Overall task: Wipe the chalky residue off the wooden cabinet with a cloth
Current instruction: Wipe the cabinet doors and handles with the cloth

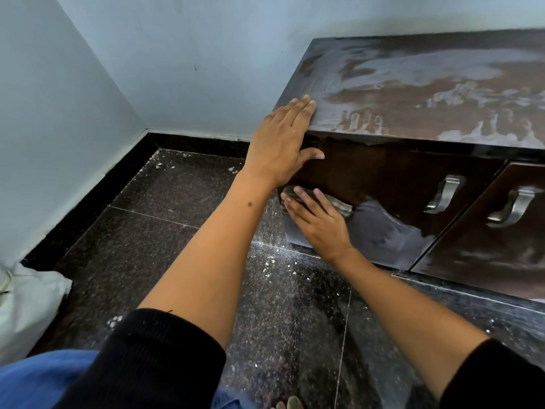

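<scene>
A low dark wooden cabinet stands against the wall on the right. Its top is smeared with white chalky residue and finger marks. A pale patch of residue covers the lower part of the left door. My left hand lies flat with straight fingers on the cabinet's top left corner, thumb over the front edge. My right hand presses a folded grey-brown cloth against the left door with straight fingers, near its left edge.
Two metal handles stick out of the doors. The speckled dark floor has white flecks on it. A white sack lies at the left by the pale blue wall. My toes show at the bottom.
</scene>
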`<action>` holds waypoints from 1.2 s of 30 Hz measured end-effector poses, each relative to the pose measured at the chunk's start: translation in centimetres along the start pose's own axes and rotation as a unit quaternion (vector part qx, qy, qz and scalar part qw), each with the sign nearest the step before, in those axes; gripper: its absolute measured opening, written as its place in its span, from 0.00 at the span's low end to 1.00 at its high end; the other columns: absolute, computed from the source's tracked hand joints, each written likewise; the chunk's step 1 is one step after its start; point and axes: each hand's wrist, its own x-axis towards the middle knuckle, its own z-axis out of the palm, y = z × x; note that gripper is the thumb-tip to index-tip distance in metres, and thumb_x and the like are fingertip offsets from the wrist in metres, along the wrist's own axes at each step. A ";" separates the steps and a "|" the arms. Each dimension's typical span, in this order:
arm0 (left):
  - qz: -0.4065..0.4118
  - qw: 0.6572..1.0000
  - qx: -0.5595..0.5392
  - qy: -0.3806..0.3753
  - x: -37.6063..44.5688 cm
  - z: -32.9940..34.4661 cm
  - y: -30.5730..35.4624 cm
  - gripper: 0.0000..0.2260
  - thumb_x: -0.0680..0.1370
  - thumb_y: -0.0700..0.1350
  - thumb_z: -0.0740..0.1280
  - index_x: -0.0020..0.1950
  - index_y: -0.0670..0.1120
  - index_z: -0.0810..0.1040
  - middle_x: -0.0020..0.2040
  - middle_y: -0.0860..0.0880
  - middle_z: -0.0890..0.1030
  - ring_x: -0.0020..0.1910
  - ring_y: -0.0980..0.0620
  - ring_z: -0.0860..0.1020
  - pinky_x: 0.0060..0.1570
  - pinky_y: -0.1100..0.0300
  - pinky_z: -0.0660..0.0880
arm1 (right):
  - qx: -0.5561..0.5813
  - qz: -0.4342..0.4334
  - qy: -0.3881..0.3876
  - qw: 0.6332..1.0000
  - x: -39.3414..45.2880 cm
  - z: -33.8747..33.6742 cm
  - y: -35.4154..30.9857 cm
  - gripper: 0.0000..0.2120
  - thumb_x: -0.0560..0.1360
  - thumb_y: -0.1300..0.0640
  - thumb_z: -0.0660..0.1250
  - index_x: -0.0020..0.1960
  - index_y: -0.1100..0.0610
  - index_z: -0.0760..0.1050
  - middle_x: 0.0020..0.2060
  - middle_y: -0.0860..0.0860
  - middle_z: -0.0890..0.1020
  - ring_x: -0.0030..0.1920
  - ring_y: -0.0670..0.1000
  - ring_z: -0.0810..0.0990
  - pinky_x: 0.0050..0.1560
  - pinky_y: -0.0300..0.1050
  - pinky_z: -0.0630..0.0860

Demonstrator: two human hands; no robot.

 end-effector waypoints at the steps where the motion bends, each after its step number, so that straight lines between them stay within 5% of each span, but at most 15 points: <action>1: 0.000 1.000 0.000 0.000 0.0 0.0 0.0 0.37 0.75 0.63 0.59 0.76 0.43 0.54 0.77 0.46 0.56 0.76 0.48 0.54 0.72 0.58 0.50 | 0.003 -0.011 -0.015 1.000 0.4 0.3 -0.5 0.21 0.77 0.59 0.51 0.69 0.57 0.69 0.69 0.47 0.70 0.70 0.51 0.68 0.73 0.51 0.57; 5: -0.004 1.000 -0.004 0.002 0.0 0.0 -0.2 0.37 0.75 0.64 0.59 0.76 0.43 0.54 0.77 0.46 0.56 0.76 0.49 0.54 0.72 0.58 0.50 | -0.029 -0.086 -0.092 0.992 -0.6 1.5 -1.2 0.27 0.76 0.58 0.42 0.73 0.54 0.64 0.73 0.45 0.64 0.73 0.48 0.60 0.73 0.47 0.56; 9: -0.008 1.000 -0.003 0.003 0.0 0.2 0.0 0.37 0.75 0.63 0.60 0.76 0.44 0.54 0.77 0.47 0.56 0.76 0.49 0.54 0.72 0.58 0.50 | -0.051 -0.171 -0.220 0.959 -4.0 2.6 0.2 0.25 0.79 0.59 0.45 0.76 0.58 0.51 0.76 0.49 0.48 0.74 0.53 0.37 0.72 0.55 0.30; 12: -0.005 1.000 0.004 0.011 0.0 0.3 -0.1 0.37 0.75 0.63 0.60 0.76 0.43 0.55 0.77 0.46 0.57 0.76 0.49 0.55 0.72 0.58 0.50 | -0.020 -0.041 -0.094 0.995 -5.5 1.5 1.4 0.25 0.74 0.63 0.51 0.69 0.57 0.69 0.70 0.48 0.68 0.73 0.54 0.61 0.73 0.54 0.45; 15: -0.002 1.000 0.004 0.011 -0.1 0.3 -0.1 0.37 0.75 0.63 0.60 0.76 0.43 0.56 0.76 0.46 0.57 0.75 0.48 0.55 0.72 0.57 0.51 | 0.002 0.008 0.012 1.000 -3.2 0.8 0.9 0.23 0.74 0.65 0.54 0.67 0.57 0.72 0.68 0.48 0.72 0.70 0.53 0.67 0.73 0.53 0.57; 21: 0.000 1.000 0.004 0.009 -0.1 0.1 -0.1 0.37 0.75 0.63 0.59 0.76 0.43 0.55 0.77 0.46 0.57 0.76 0.49 0.54 0.73 0.58 0.50 | 0.028 -0.063 -0.085 0.994 -1.3 1.9 -2.4 0.26 0.75 0.59 0.48 0.68 0.50 0.71 0.69 0.41 0.68 0.71 0.45 0.65 0.70 0.43 0.63; 24: 0.001 1.000 -0.004 0.014 -0.1 0.2 -0.1 0.37 0.75 0.63 0.60 0.76 0.43 0.55 0.76 0.46 0.57 0.76 0.48 0.55 0.72 0.57 0.51 | -0.025 -0.133 -0.173 0.975 -4.6 3.4 -1.1 0.26 0.77 0.60 0.49 0.75 0.55 0.58 0.76 0.46 0.52 0.75 0.51 0.43 0.75 0.50 0.38; 25: 0.002 1.000 -0.006 0.016 -0.1 0.3 -0.1 0.37 0.75 0.63 0.60 0.76 0.43 0.56 0.76 0.46 0.58 0.75 0.48 0.55 0.72 0.57 0.51 | -0.021 -0.130 -0.175 0.976 -5.2 3.2 -0.1 0.25 0.77 0.60 0.52 0.75 0.57 0.59 0.76 0.47 0.53 0.75 0.52 0.42 0.74 0.54 0.34; 28: 0.002 1.000 -0.006 0.024 -0.1 0.3 -0.2 0.37 0.74 0.63 0.60 0.76 0.43 0.56 0.76 0.46 0.59 0.75 0.48 0.56 0.72 0.57 0.51 | 0.011 -0.058 -0.056 0.997 -5.0 1.8 1.8 0.22 0.73 0.64 0.55 0.65 0.58 0.74 0.68 0.49 0.71 0.71 0.54 0.65 0.75 0.52 0.51; 32: -0.001 1.000 0.001 0.019 -0.2 0.0 0.0 0.37 0.74 0.63 0.60 0.76 0.43 0.56 0.76 0.46 0.59 0.75 0.48 0.56 0.72 0.57 0.51 | 0.081 -0.044 0.083 0.992 -0.7 0.3 1.6 0.16 0.77 0.65 0.59 0.63 0.63 0.75 0.64 0.54 0.76 0.67 0.54 0.72 0.69 0.50 0.67; 36: -0.001 1.000 0.003 0.013 -0.2 -0.1 0.1 0.37 0.75 0.64 0.59 0.76 0.43 0.55 0.76 0.46 0.57 0.76 0.48 0.55 0.73 0.57 0.50 | 0.043 -0.096 0.010 0.994 0.1 0.7 0.7 0.20 0.76 0.62 0.53 0.64 0.59 0.75 0.65 0.50 0.76 0.67 0.50 0.72 0.68 0.44 0.66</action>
